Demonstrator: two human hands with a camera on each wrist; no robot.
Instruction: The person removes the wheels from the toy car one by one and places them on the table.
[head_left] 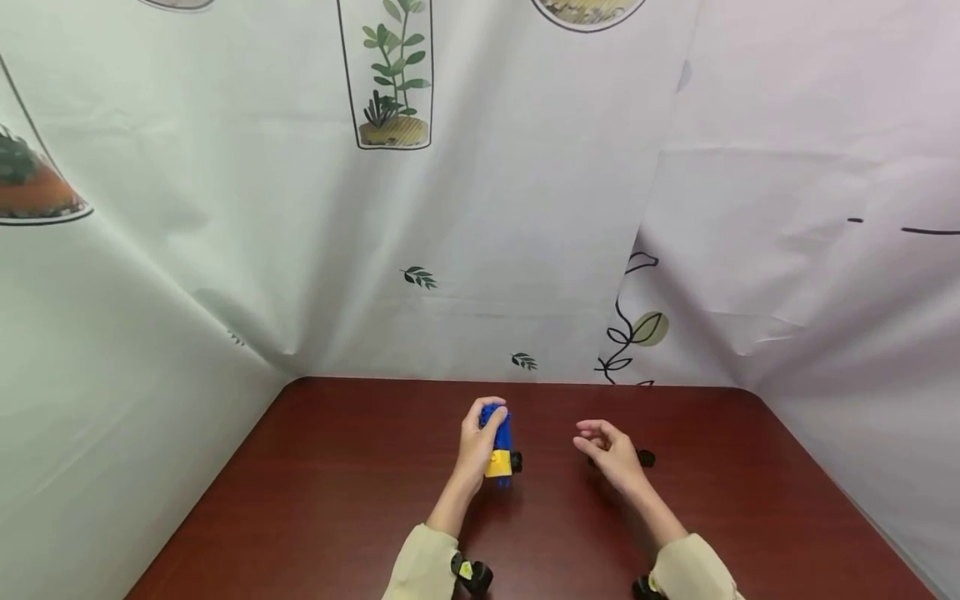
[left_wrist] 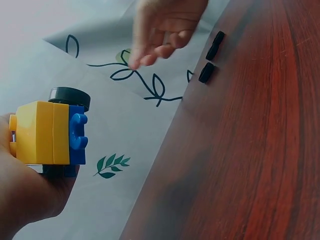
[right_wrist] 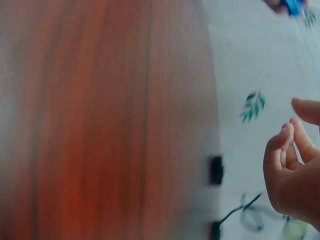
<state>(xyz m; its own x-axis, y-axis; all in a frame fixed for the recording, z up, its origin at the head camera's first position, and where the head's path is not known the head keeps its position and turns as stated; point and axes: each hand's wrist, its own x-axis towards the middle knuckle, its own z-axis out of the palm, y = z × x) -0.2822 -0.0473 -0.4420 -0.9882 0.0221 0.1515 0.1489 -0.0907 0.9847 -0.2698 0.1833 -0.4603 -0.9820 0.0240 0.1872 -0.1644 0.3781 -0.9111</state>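
My left hand grips a toy vehicle of blue and yellow building blocks, held up off the table. In the left wrist view its yellow block faces the camera, with a blue piece alongside and a black wheel sticking out. To the right, my right hand hovers over the table, fingers loosely bent and nothing between them. Loose black wheels lie on the tabletop by that hand; one black wheel shows beside it, and others are partly hidden in the head view.
A dark red-brown wooden table spreads under both hands. Pale cloth printed with plants hangs behind the table and along its sides. Black wrist cameras sit on both cuffs, such as the left wrist camera.
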